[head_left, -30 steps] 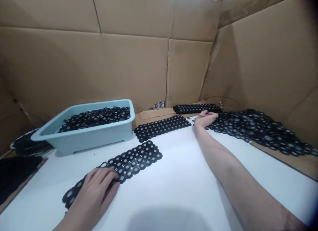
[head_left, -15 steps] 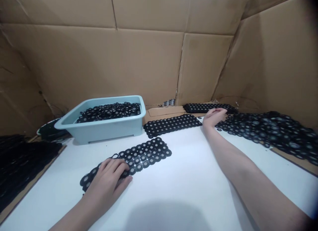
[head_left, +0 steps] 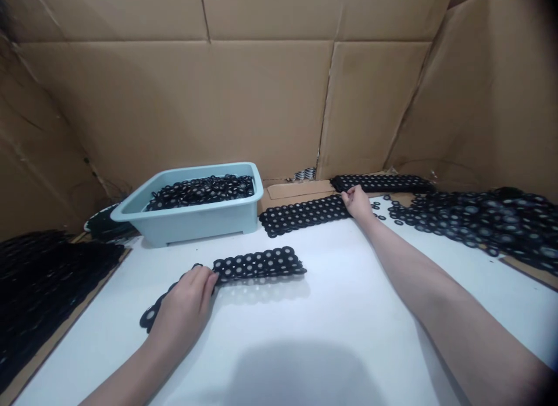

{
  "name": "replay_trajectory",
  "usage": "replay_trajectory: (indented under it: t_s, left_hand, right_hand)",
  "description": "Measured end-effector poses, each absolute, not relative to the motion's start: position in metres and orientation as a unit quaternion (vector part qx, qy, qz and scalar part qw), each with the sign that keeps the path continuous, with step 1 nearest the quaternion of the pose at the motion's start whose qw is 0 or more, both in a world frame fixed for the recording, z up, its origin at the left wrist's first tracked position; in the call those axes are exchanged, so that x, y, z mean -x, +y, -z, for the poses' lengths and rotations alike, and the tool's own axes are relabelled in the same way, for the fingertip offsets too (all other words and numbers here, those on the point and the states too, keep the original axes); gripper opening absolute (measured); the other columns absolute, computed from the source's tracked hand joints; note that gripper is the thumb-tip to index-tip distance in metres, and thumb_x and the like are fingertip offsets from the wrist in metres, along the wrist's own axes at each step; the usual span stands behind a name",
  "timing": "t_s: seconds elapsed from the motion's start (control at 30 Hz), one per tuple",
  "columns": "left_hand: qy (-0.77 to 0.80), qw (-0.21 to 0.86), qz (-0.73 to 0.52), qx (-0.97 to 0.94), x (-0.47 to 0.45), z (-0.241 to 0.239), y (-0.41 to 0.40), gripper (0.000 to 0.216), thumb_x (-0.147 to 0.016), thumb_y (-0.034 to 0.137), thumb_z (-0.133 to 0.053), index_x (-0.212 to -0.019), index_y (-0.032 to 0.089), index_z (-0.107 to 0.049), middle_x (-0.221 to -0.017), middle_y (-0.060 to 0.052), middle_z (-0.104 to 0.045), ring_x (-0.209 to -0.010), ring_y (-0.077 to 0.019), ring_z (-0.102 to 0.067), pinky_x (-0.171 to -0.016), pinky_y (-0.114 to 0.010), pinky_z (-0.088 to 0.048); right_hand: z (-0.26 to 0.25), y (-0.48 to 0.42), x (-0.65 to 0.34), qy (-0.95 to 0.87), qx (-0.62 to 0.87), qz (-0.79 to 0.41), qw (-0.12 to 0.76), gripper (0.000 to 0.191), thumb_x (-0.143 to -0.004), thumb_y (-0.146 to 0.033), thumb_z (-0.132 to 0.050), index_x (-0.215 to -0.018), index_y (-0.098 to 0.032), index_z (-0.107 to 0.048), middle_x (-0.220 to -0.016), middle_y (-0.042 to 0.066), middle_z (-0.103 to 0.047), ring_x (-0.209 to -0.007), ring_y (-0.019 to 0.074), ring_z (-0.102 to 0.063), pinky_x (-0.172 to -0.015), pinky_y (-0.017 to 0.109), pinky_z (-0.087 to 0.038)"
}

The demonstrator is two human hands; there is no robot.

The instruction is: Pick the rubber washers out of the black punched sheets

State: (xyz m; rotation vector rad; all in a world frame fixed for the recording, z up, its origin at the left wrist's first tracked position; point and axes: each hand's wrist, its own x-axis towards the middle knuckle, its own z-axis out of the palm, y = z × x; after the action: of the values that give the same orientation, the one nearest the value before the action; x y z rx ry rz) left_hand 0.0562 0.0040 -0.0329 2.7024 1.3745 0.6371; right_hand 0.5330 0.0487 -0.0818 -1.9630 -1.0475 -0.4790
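My left hand (head_left: 187, 301) is closed on the middle of a sheet of black rings (head_left: 257, 263), joined in rows with pale centres. The sheet's right part is lifted slightly off the white table, with its shadow below; the left part shows beyond my wrist. At the right end of a second ring sheet (head_left: 305, 214), which lies flat, is my right hand (head_left: 358, 203). Its fingers are pressed together and cover that end. What they pinch is hidden. A few loose black rings (head_left: 382, 217) lie just right of this hand.
A light blue basin (head_left: 204, 223) full of black rings stands at the back left. Stacked ring sheets (head_left: 383, 183) lie behind my right hand. A heap of loose rings (head_left: 488, 220) spreads at right, a dark pile (head_left: 47, 284) at left. Cardboard walls (head_left: 270, 103) enclose the table.
My left hand has closed on the near sheet and raised its right part. My right hand has moved left from the ring heap to the second sheet's end; loose rings now lie behind it.
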Motion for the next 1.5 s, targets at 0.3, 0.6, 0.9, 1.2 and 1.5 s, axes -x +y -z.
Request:
replay_trajectory:
  t_s: [0.3, 0.6, 0.9, 1.2, 1.5]
  left_hand:
    - [0.58, 0.14, -0.284, -0.75, -0.046, 0.024, 0.019, 0.028, -0.082, 0.04, -0.03, -0.066, 0.02, -0.043, -0.062, 0.001, -0.05, -0.067, -0.0183, -0.05, -0.057, -0.025, -0.036]
    - [0.528, 0.201, -0.289, -0.773, -0.045, 0.028, 0.019, 0.027, -0.083, 0.041, -0.032, -0.067, 0.019, -0.038, -0.064, 0.003, -0.042, -0.067, -0.0135, -0.044, -0.061, -0.021, -0.035]
    - [0.235, 0.017, -0.138, -0.962, -0.061, 0.03, -0.005, 0.023, -0.076, 0.04, -0.048, -0.065, 0.019, -0.05, -0.063, 0.001, -0.053, -0.057, -0.0133, -0.051, -0.051, -0.022, -0.039]
    - [0.163, -0.022, -0.181, -0.97, -0.062, 0.032, -0.022, 0.018, -0.078, 0.03, -0.048, -0.065, 0.018, -0.045, -0.06, 0.002, -0.053, -0.051, -0.01, -0.051, -0.045, -0.019, -0.04]
    - [0.15, -0.055, -0.189, -0.969, -0.059, 0.029, -0.019, 0.027, -0.079, 0.016, -0.04, -0.103, 0.019, -0.052, -0.094, -0.006, -0.063, -0.082, -0.0147, -0.061, -0.068, -0.022, -0.05]
  right_hand:
    - [0.085, 0.052, -0.535, -0.437, 0.796, 0.183, 0.377, 0.011, -0.07, -0.025, -0.047, -0.075, -0.016, -0.044, -0.072, 0.009, -0.051, -0.072, 0.0213, -0.046, -0.069, 0.033, -0.036]
    - [0.087, 0.057, -0.538, -0.437, 0.797, 0.196, 0.367, 0.009, -0.071, -0.024, -0.044, -0.075, -0.016, -0.045, -0.07, 0.009, -0.051, -0.074, 0.0237, -0.047, -0.071, 0.036, -0.037]
    - [0.091, 0.057, -0.544, -0.45, 0.789, 0.201, 0.368, 0.013, -0.073, -0.026, -0.043, -0.077, -0.015, -0.047, -0.073, 0.01, -0.053, -0.073, 0.0232, -0.047, -0.069, 0.036, -0.037]
    - [0.089, 0.056, -0.542, -0.443, 0.796, 0.192, 0.364, 0.013, -0.073, -0.026, -0.042, -0.077, -0.015, -0.047, -0.073, 0.01, -0.053, -0.074, 0.0236, -0.047, -0.07, 0.035, -0.037]
    - [0.089, 0.057, -0.541, -0.436, 0.798, 0.184, 0.372, 0.013, -0.073, -0.027, -0.044, -0.077, -0.015, -0.047, -0.073, 0.01, -0.052, -0.076, 0.0239, -0.047, -0.071, 0.035, -0.036]
